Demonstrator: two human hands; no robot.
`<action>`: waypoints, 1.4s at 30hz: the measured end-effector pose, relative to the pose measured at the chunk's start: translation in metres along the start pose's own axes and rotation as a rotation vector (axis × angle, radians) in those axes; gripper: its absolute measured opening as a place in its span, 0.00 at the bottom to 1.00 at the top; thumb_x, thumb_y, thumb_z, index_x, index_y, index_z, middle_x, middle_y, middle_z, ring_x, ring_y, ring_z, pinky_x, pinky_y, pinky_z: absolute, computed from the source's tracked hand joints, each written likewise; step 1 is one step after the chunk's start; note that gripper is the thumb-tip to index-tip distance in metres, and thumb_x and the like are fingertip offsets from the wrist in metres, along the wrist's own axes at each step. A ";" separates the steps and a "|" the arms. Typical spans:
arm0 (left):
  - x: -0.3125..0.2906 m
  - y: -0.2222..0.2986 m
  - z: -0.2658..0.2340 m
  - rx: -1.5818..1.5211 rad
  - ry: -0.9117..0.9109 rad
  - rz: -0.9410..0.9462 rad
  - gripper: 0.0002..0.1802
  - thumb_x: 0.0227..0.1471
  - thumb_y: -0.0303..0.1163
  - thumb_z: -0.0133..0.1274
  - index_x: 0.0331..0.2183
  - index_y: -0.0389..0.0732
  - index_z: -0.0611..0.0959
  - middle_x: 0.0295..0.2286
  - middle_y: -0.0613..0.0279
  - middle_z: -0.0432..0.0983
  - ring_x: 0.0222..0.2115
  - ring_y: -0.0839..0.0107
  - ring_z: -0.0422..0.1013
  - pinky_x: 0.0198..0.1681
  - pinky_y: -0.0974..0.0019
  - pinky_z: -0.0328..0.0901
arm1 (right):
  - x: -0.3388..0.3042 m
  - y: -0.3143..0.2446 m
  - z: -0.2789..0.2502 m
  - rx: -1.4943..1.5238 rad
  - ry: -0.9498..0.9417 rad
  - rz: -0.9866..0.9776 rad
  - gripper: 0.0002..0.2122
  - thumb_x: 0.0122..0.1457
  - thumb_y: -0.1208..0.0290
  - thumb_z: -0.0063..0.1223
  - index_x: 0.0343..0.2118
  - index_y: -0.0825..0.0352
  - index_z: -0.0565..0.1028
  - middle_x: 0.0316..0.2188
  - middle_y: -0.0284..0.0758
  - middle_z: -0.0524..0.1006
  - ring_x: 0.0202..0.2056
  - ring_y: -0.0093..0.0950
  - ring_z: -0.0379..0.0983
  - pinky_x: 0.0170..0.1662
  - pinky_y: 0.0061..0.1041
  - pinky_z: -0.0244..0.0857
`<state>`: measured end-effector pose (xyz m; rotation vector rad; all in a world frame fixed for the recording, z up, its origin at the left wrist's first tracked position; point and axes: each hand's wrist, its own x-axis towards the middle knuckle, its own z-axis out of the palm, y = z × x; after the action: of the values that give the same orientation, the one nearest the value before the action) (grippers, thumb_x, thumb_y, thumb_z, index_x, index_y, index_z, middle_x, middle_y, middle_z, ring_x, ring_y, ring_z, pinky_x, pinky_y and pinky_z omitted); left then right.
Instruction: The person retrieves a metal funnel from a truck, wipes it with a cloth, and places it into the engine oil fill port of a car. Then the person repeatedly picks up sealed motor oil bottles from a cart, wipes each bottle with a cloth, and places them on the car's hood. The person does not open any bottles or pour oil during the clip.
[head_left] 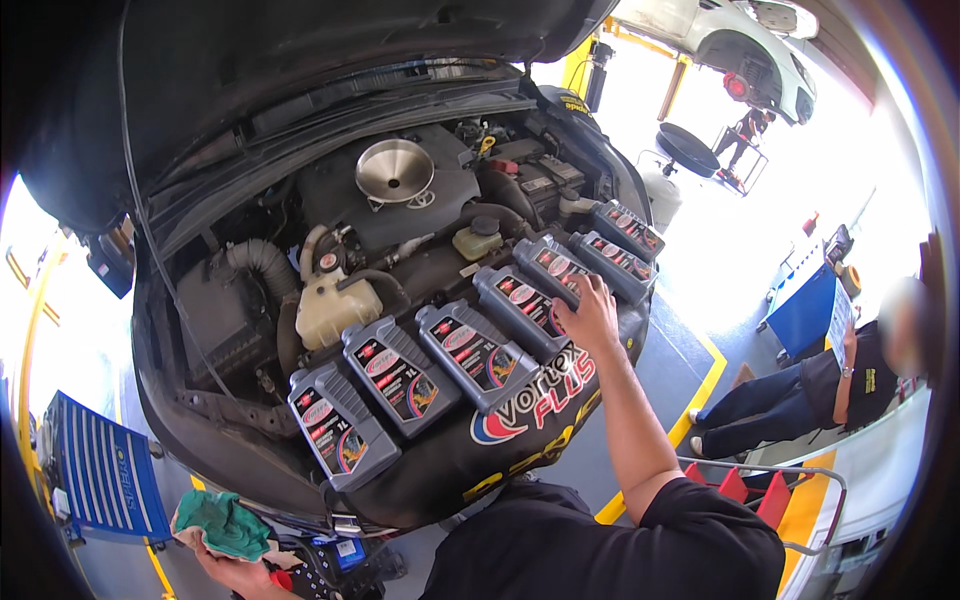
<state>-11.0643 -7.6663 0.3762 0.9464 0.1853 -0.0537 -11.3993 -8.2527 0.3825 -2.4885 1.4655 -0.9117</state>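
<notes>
Several grey oil bottles (398,375) with dark labels lie in a slanting row along the front of the car's engine bay. My right hand (592,318) reaches over the row, its bent fingers around the lower end of one oil bottle (545,262). My thumb is by the neighbouring bottle (518,308); part of the grip is hidden. Low at the left, away from the bottles, my left hand (232,572) is closed on a bunched green cloth (222,525), with a beige cloth edge showing under it.
A metal funnel (395,172) stands upright on the engine cover. The raised hood (300,60) hangs above, its thin prop rod (130,150) at left. A blue tool cabinet (105,465) stands at left. At right are a person (850,385) holding papers and a red-panelled cart (775,497).
</notes>
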 end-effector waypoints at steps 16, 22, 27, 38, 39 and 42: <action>-0.085 -0.081 0.179 0.063 -0.331 -0.115 0.18 0.53 0.41 0.55 0.43 0.41 0.80 0.38 0.51 0.80 0.38 0.52 0.77 0.41 0.52 0.72 | 0.090 0.043 0.037 -0.110 -0.261 -0.106 0.36 0.44 0.51 0.69 0.56 0.63 0.74 0.53 0.44 0.71 0.59 0.41 0.66 0.55 0.47 0.66; -0.079 -0.078 0.193 0.004 -0.570 -0.266 0.29 0.61 0.50 0.49 0.56 0.42 0.73 0.47 0.55 0.79 0.48 0.55 0.77 0.53 0.48 0.72 | 0.085 0.077 0.016 0.168 0.028 -0.093 0.42 0.43 0.48 0.73 0.62 0.62 0.72 0.51 0.44 0.73 0.56 0.45 0.69 0.62 0.40 0.62; -0.107 -0.095 0.263 -0.155 -0.594 -0.191 0.28 0.64 0.49 0.47 0.56 0.41 0.73 0.50 0.56 0.77 0.50 0.57 0.76 0.54 0.49 0.71 | 0.062 0.106 -0.044 0.908 0.149 -0.015 0.38 0.42 0.65 0.77 0.59 0.70 0.75 0.43 0.36 0.75 0.47 0.29 0.73 0.53 0.29 0.66; -0.293 -0.143 0.410 0.318 -2.170 0.517 0.13 0.52 0.27 0.53 0.41 0.33 0.80 0.33 0.51 0.79 0.34 0.53 0.77 0.37 0.57 0.72 | -0.121 0.029 -0.051 1.916 -0.978 0.199 0.37 0.49 0.60 0.69 0.61 0.73 0.70 0.56 0.38 0.75 0.55 0.26 0.72 0.58 0.29 0.66; -0.293 -0.141 0.402 0.409 -2.152 0.615 0.13 0.43 0.31 0.61 0.35 0.40 0.82 0.33 0.51 0.81 0.34 0.51 0.78 0.36 0.54 0.73 | -0.134 0.023 -0.049 2.030 -0.928 0.194 0.38 0.49 0.59 0.69 0.62 0.73 0.68 0.56 0.39 0.75 0.55 0.25 0.72 0.60 0.28 0.64; -0.298 -0.149 0.381 0.221 -2.060 0.763 0.13 0.38 0.30 0.64 0.31 0.41 0.81 0.32 0.55 0.81 0.32 0.55 0.78 0.35 0.54 0.73 | -0.148 0.018 -0.039 2.191 -0.855 0.105 0.34 0.57 0.54 0.60 0.63 0.70 0.66 0.58 0.38 0.74 0.55 0.24 0.72 0.62 0.26 0.62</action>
<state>-11.3250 -8.0731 0.5281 0.7202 -2.0878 -0.3116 -11.4867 -8.1325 0.3426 -0.7181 -0.1201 -0.5238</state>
